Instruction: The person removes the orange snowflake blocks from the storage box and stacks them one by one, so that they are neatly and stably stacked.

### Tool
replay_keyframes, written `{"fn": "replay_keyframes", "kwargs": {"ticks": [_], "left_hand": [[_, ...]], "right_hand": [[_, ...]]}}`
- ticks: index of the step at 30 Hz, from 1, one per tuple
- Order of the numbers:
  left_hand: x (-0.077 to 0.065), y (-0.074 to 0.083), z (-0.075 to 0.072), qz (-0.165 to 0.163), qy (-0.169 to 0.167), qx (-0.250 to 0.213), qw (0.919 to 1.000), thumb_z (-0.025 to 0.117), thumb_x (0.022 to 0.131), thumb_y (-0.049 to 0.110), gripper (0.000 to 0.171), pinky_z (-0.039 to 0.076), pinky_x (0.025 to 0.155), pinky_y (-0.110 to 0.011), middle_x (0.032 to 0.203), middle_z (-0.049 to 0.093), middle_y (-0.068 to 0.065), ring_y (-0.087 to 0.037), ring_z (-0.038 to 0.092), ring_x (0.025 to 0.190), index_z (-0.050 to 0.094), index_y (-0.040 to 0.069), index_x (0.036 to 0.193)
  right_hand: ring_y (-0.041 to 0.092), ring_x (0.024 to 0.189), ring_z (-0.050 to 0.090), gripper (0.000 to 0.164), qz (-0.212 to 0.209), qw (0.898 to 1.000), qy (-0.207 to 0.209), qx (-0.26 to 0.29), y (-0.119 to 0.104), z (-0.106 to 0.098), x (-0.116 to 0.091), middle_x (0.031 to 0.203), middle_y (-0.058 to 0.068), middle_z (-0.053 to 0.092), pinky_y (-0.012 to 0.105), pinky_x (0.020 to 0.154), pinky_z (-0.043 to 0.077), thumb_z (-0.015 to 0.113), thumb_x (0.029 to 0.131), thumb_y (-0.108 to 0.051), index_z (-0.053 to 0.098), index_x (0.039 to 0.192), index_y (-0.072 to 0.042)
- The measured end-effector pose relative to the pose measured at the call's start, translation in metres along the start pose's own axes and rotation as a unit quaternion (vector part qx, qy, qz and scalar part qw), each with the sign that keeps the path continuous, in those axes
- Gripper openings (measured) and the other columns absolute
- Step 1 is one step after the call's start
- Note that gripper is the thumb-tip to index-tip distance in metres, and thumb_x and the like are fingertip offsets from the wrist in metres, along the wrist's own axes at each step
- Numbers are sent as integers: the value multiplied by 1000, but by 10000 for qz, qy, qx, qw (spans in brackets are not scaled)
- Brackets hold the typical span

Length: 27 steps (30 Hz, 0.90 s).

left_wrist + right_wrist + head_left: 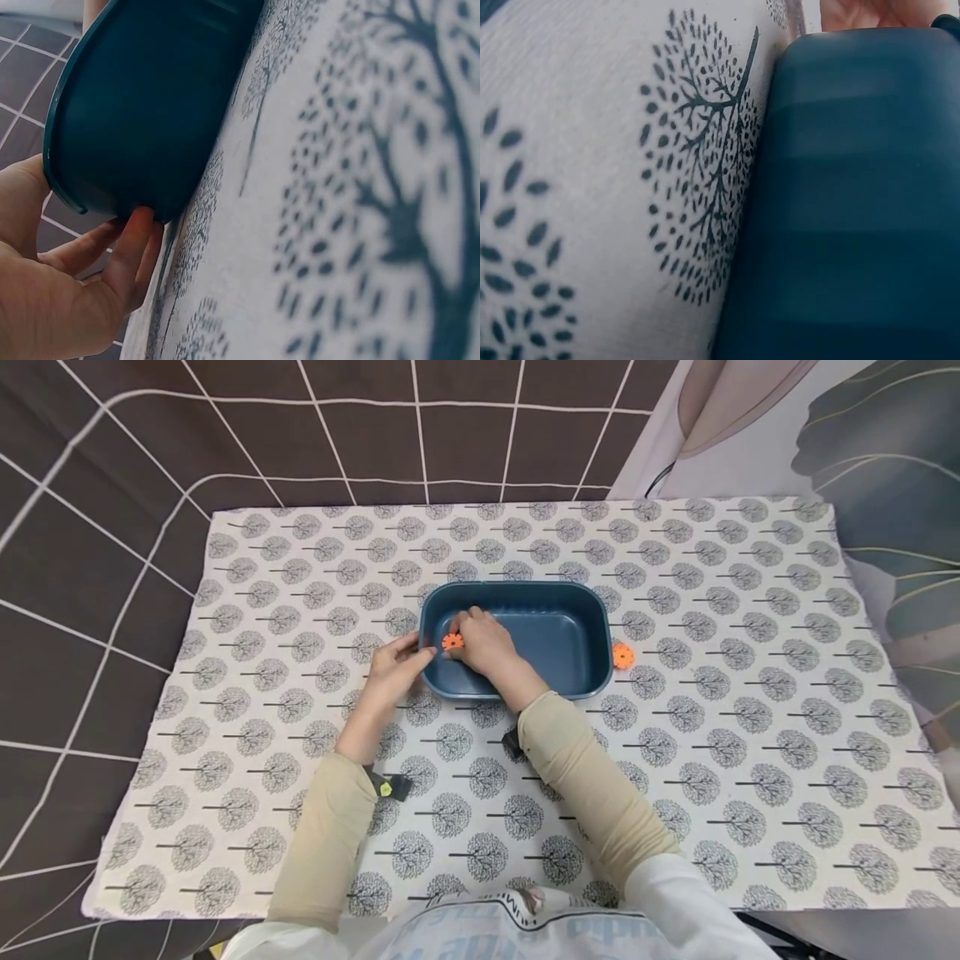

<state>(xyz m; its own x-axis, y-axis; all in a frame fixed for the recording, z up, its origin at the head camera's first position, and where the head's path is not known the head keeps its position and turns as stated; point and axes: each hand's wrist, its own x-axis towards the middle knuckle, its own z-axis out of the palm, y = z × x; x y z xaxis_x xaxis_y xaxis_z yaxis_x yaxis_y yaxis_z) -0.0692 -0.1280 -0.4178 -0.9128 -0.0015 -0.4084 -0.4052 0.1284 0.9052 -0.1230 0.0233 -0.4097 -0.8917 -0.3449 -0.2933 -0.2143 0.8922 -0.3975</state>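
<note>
A dark blue rectangular plastic basin (566, 647) stands on the patterned cloth. My right hand (486, 647) reaches into its left part and pinches an orange notched disc (452, 642) with a small dark centre. At the basin's left end my left hand (392, 672) holds the wall. In the left wrist view, the thumb of the left hand (71, 296) is at the rim while the fingers bend against the outer wall. The right wrist view shows mostly the basin's outer side (855, 195); the disc and the right fingers are out of sight there.
Another orange notched disc (623, 655) lies on the cloth against the outside of the basin's right end. The tree-patterned cloth (757, 827) covers the table. A dark tiled curtain (360, 443) hangs behind and to the left.
</note>
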Motion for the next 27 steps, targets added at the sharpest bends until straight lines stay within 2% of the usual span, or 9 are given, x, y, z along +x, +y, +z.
{"fn": "replay_keyframes", "kwargs": {"ticks": [9,16,22,27], "left_hand": [[-1,1,1,-62,43,44,10000,62,88,21,56,50,94,-27,134,52,-10,-20,55,115,42,10,140],[-1,1,0,-45,52,53,10000,62,87,21,58,50,92,-27,134,52,-9,-19,54,114,41,10,140],[-1,2,-1,-44,47,87,9999,62,88,21,58,50,88,-25,132,53,-9,-19,54,112,41,10,140],[-1,1,-1,-93,33,95,9999,63,88,23,58,50,91,-27,133,52,-9,-20,54,113,41,11,141]], "right_hand": [[28,107,53,39,-453,9984,25,326,-1,1,-1,116,14,53,38,93,46,66,87,-26,55,117,-3],[29,97,59,38,-755,9963,281,302,0,2,1,113,17,57,36,83,52,70,83,-22,61,113,0],[29,94,60,40,-776,9963,320,158,0,3,4,113,17,58,36,81,53,74,80,-25,63,109,0],[26,87,60,37,-901,9954,307,82,-1,3,1,108,15,58,34,74,54,74,80,-25,65,106,0]]}}
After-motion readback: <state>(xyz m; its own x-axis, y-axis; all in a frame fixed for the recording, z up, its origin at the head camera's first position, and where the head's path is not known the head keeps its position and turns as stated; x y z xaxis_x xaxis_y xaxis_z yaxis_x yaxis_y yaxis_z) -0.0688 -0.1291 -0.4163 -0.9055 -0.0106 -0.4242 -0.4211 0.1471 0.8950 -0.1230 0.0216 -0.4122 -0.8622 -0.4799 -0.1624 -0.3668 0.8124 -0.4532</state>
